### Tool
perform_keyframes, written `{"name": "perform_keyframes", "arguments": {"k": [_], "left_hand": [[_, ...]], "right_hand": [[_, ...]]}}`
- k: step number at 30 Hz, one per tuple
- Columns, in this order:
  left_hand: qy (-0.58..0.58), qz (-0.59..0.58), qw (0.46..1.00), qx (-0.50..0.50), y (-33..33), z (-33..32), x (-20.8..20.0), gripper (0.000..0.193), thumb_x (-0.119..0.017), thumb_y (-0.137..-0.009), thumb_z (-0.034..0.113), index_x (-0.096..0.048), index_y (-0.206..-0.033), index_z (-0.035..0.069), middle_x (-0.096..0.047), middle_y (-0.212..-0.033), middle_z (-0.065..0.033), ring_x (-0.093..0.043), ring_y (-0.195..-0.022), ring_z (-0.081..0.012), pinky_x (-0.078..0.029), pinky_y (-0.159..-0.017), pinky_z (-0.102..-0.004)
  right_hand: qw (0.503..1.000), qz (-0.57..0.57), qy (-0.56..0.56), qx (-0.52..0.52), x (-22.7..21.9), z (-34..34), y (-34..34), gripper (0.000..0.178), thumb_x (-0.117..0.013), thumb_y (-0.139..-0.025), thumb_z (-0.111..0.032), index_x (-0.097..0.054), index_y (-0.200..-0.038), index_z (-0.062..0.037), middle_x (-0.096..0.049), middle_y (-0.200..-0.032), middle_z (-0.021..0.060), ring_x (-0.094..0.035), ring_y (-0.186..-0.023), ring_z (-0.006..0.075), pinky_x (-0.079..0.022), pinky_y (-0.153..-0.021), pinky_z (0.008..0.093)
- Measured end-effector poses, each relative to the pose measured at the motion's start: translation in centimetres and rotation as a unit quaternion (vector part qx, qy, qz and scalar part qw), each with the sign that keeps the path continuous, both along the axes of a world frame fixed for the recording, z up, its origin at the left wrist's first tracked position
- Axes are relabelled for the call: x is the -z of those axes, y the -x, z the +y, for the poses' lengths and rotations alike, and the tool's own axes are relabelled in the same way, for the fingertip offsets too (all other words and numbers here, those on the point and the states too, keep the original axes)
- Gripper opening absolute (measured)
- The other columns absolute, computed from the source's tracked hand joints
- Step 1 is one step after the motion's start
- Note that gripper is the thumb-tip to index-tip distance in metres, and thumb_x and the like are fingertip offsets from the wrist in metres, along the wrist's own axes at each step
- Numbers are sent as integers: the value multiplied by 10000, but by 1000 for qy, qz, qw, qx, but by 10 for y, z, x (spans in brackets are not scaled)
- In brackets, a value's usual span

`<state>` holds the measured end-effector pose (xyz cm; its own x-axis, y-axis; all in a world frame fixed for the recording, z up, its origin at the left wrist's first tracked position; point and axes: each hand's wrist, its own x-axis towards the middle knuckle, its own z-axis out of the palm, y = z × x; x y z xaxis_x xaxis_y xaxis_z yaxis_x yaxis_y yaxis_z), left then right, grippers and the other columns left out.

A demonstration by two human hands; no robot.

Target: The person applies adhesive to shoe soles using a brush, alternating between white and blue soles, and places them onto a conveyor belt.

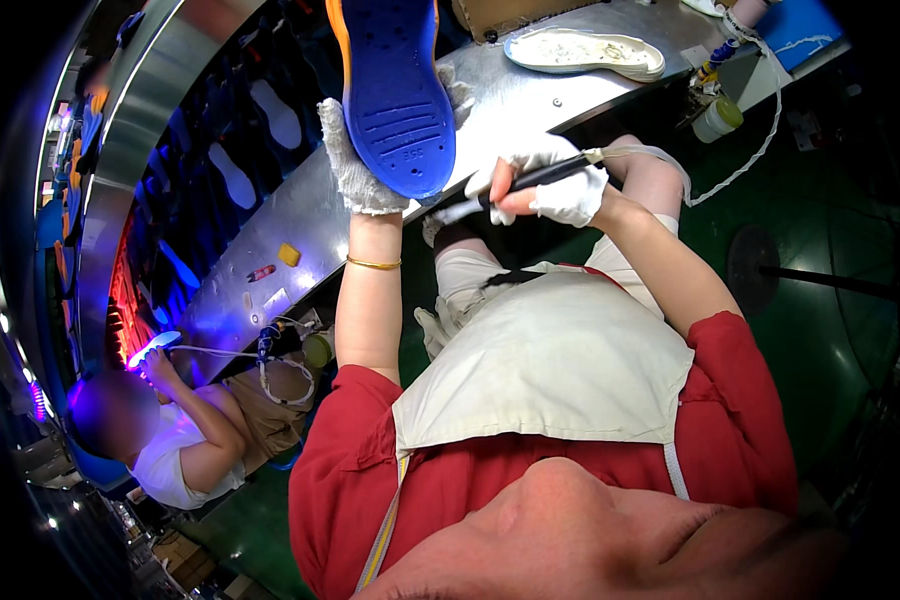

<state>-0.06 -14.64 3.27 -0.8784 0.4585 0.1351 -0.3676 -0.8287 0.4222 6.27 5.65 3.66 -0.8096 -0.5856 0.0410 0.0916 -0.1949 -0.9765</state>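
Observation:
My left hand (342, 160), in a grey-white knit glove, grips a blue shoe sole (398, 100) with an orange side edge. Grooves mark the sole's rounded end, which faces me; its far end runs out of the picture. Gloved fingers show at both sides of it. To the right, my right hand (562, 190) wears a white glove with some fingertips bare. It is closed around a black-handled brush (545, 174), whose pale bristle end lies just below the sole's rounded end. Whether the bristles touch the sole, I cannot tell. A white cord leads from the handle's back end.
A cream sole (585, 52) lies on the metal worktable (310, 225), beside a cardboard box (520, 12). A lidded jar (718, 120) hangs near the looping cord. Yellow sponge (289, 254) and red tube (261, 273) rest leftward. Soles fill the conveyor; a co-worker (195, 440) sits lower left.

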Motion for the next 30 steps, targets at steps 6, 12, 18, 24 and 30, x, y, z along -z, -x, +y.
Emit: {"name": "perform_keyframes", "arguments": {"k": [6, 12, 18, 24, 30], "left_hand": [[42, -45, 998, -5, 12, -10, 6, 580, -444, -889, 483, -499, -1212, 4, -576, -1126, -208, -590, -998, -309, -470, -897, -433], [226, -82, 971, 1, 25, -1, -11, 453, -478, -911, 388, -567, -1106, -12, -645, -970, -150, -655, -819, -238, -551, -735, -336], [343, -100, 933, 44, 21, -9, -10, 384, -592, -861, 344, -611, -1042, 6, -661, -916, -123, -648, -758, -205, -544, -701, -297], [372, -79, 921, 89, 24, -8, -13, 428, -588, -858, 374, -594, -1092, 16, -646, -977, -136, -641, -797, -218, -538, -738, -309], [352, -87, 927, 97, 13, -10, -11, 489, -505, -899, 391, -519, -1179, -9, -632, -996, -158, -652, -804, -236, -557, -711, -345]], "right_hand": [[931, 347, -76, 85, -12, -12, 19, 170, -592, -665, 64, -572, -788, -52, -562, -810, 76, -570, -787, 219, -458, -734, 314], [914, 381, -134, 33, -13, -16, 25, 176, -616, -618, 42, -613, -762, -61, -580, -780, 98, -573, -789, 271, -465, -721, 337], [938, 218, -262, -65, -47, -6, 37, 151, -647, -623, 36, -641, -757, -35, -665, -869, 95, -638, -893, 195, -492, -777, 293], [940, 164, -291, -61, -44, 1, 44, 162, -653, -617, 23, -642, -759, -53, -667, -868, 59, -623, -892, 169, -483, -763, 272], [980, 88, -179, -16, -51, 17, 39, 108, -642, -664, 46, -623, -763, 6, -635, -854, 86, -592, -654, 124, -505, -612, 257]]}}
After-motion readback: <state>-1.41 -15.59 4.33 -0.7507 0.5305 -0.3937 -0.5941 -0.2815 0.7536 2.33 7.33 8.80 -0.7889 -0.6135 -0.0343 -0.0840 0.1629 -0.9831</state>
